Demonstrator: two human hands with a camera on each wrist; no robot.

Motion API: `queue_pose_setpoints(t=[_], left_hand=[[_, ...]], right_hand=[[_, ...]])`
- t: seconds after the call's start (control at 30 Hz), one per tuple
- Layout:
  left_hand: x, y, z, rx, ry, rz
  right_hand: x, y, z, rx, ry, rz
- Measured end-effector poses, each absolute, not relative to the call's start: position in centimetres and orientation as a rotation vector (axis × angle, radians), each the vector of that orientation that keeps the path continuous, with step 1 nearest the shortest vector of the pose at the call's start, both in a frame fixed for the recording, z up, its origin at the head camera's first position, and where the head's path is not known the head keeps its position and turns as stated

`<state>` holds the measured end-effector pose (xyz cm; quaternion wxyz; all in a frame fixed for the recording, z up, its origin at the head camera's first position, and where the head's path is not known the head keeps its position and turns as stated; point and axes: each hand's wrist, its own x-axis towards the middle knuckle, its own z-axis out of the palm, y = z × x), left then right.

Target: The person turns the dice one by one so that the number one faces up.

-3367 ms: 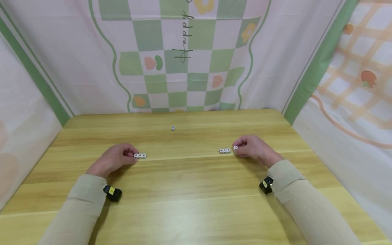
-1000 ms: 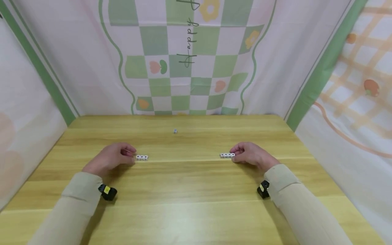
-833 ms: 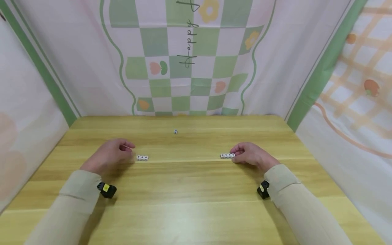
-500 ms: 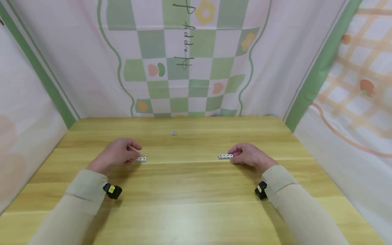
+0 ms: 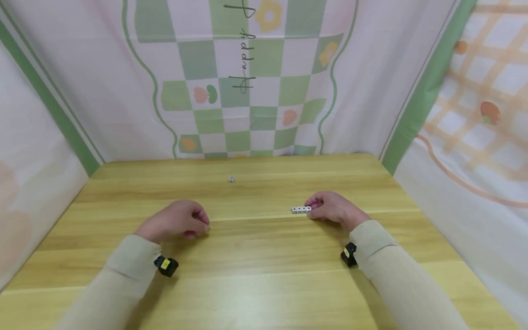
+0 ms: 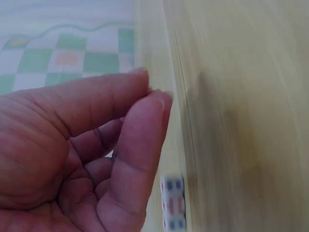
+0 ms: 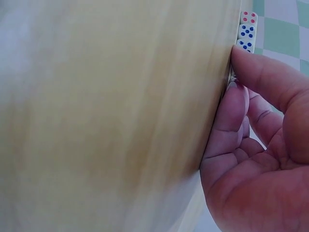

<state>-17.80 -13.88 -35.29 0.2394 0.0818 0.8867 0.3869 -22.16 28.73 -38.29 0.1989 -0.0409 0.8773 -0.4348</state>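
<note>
My left hand (image 5: 179, 221) is just above the table, thumb and fingertips brought together with nothing visible between them. In the left wrist view a short row of white dice (image 6: 173, 205) with blue and red pips lies on the table below the thumb; the hand covers this row in the head view. On the right, my right hand (image 5: 332, 210) pinches the near end of a row of several white dice (image 5: 299, 210) standing side by side. The right wrist view shows the far dice (image 7: 247, 32) of that row, while the end die is hidden between thumb and fingers.
A single white die (image 5: 232, 179) sits apart toward the back of the wooden table (image 5: 255, 284). Patterned cloth (image 5: 264, 91) hangs along the back edge and both sides. A small black camera (image 5: 166, 266) is strapped at each wrist.
My left hand has moved off the left end of its dice row, rightward and nearer, and now covers it. My right hand has brought a separate die against its row and stays there.
</note>
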Motion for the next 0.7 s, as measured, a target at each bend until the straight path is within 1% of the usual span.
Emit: queue_pose_setpoints(t=[0.23,0.47,0.7], left_hand=[[-19.2,-10.5,-35.4,0.289,2.495,1.067],[-20.8,-8.0,-35.7,0.234,2.496,1.158],[-22.3,-6.4,-35.8,0.233,2.553,1.182]], right_hand=[[-22.1,28.8,-38.3,-0.106,2.460,-1.214],[-22.1,28.8,-38.2,-0.125,2.457,-1.237],[-21.8,28.6,-38.3,-0.074,2.458,-1.227]])
